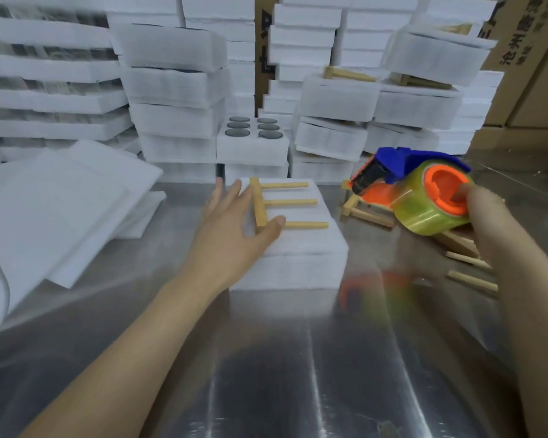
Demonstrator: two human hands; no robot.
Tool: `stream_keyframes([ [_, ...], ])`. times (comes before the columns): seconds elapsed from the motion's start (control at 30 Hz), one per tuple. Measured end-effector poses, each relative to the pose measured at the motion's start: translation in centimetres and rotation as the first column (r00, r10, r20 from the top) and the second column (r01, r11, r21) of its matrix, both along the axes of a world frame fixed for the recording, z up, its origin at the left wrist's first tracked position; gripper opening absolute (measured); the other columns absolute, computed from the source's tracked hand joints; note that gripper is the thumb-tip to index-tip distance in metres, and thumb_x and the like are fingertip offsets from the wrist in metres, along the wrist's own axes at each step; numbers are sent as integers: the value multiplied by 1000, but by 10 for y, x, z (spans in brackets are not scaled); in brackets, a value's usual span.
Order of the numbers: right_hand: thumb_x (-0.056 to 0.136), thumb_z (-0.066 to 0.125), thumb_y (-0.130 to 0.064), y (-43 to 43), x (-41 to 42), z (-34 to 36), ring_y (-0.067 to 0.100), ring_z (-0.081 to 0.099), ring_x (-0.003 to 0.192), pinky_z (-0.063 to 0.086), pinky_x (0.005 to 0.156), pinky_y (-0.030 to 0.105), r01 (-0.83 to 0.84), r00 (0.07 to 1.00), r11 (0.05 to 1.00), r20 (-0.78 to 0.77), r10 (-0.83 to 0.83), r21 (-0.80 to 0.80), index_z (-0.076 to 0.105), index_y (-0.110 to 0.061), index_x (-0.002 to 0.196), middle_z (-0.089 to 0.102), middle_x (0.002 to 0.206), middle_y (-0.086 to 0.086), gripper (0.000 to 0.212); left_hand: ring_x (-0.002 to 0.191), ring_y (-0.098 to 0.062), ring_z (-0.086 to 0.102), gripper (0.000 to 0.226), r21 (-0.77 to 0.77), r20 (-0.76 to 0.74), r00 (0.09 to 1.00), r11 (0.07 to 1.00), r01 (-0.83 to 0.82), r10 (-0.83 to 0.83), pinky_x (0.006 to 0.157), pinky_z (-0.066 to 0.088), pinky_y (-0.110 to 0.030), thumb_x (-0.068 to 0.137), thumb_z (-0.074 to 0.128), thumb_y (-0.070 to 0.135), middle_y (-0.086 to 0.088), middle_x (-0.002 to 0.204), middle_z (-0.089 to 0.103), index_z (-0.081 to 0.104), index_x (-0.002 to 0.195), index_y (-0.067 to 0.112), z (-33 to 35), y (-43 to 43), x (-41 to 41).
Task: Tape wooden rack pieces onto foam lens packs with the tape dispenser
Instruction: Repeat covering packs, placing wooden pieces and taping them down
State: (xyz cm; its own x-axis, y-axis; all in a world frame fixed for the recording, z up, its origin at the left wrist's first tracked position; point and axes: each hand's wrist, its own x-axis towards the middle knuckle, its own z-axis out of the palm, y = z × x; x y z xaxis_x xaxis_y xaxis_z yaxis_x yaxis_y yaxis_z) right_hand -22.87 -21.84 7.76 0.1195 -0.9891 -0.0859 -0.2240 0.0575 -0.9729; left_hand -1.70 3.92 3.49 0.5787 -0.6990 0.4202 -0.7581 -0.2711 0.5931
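The person's left hand [234, 222] lies spread, fingers straight, on the white foam lens pack [298, 248] at the middle of the shiny steel table [266, 358]. Its thumb touches the pale wooden rack piece [260, 200], a short bar with three pegs, which lies flat on top of the pack. The right hand [491, 226] is curled round the blue and orange tape dispenser with its yellow-green roll [424, 197], one fingertip at the orange hub. It holds the dispenser above the table, to the right of the pack and apart from it.

No tape shows across this rack piece, so this pack seems placed but not yet taped. The strip has yet to be laid and cut.

At the back right, two more rack pieces [348, 74] lie on top of stacked foam packs. Those packs may be finished, though no tape can be made out there.

Loose wooden rack pieces [370, 213] lie on the table under and beside the dispenser. There are at least two, and the hand hides some of them.

By count there is one dispenser, one pack in hand, and one rack piece on it. One open foam tray [253, 147] behind it holds six dark round lenses. The stacked packs behind are too many and too overlapped to count. Loose white foam sheets [60, 200] lie at the left.
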Motion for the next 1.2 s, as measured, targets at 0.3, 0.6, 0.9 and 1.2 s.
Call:
stream_keyframes([
  [0.3, 91, 49, -19, 63, 18, 14, 26, 67, 88, 53, 84, 42, -219, 812, 959, 512, 281, -179, 64, -20, 89, 65, 94, 8, 14, 56, -13, 55, 53, -442, -20, 997, 895, 63, -80, 57, 42, -30, 86, 42, 57, 1, 52, 57, 66, 60, 17, 20, 9, -34],
  [0.6, 96, 44, -19, 87, 39, 1, 30, 60, 111, 44, 102, 49, -194, 674, 955, 677, 297, -225, 59, -17, 105, 63, 109, 8, 18, 60, -9, 64, 79, -252, -659, 549, 838, 483, -514, 39, 28, -14, 69, 34, 85, 8, 103, 73, 72, 95, 21, 23, 3, -56],
  [0.9, 79, 55, -44, 96, 52, -14, 23, 67, 101, 54, 89, 42, -369, 522, 902, 754, 400, -224, 63, -21, 106, 70, 104, 3, 36, 66, 0, 55, 28, -520, -579, 424, 716, 466, -697, 47, 33, -9, 83, 51, 52, 8, 89, 72, 73, 80, 35, 29, 8, -60],
  [1.2, 41, 93, -39, 84, 47, 4, 25, 61, 107, 47, 98, 47, -376, 372, 828, 750, 547, -417, 57, -15, 112, 67, 107, 4, 83, 43, -3, 34, 29, -710, -496, 414, 630, 313, -764, 42, 17, -15, 83, 54, 18, 9, 45, 47, 71, 60, 17, 61, 25, -31],
])
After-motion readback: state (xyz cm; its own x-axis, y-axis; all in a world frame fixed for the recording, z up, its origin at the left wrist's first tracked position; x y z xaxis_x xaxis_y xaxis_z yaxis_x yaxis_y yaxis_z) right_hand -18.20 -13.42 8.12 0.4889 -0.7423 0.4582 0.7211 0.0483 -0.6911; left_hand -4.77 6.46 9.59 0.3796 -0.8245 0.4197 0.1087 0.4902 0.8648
